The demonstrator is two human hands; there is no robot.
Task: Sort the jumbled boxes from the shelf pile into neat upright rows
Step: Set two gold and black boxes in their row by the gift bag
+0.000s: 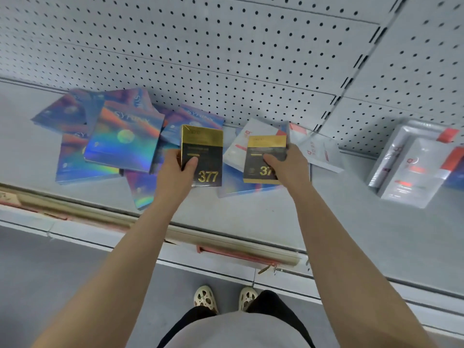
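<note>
My left hand (179, 169) grips a black-and-gold box marked 377 (203, 151), held upright above the shelf (251, 209). My right hand (288, 167) grips a second black-and-gold 377 box (263, 151) of the same kind, thumb across its front. Behind and left of them lies a jumble of holographic blue boxes (123, 139), flat and overlapping. White boxes with red marks (256, 131) lie flat behind my right hand, partly hidden by it.
A pair of white-and-red boxes (411, 167) lies together at the right of the shelf. A perforated back panel (226, 59) rises behind everything. The shelf's front rail (226, 244) runs below my forearms. Bare shelf surface shows between the pile and the right boxes.
</note>
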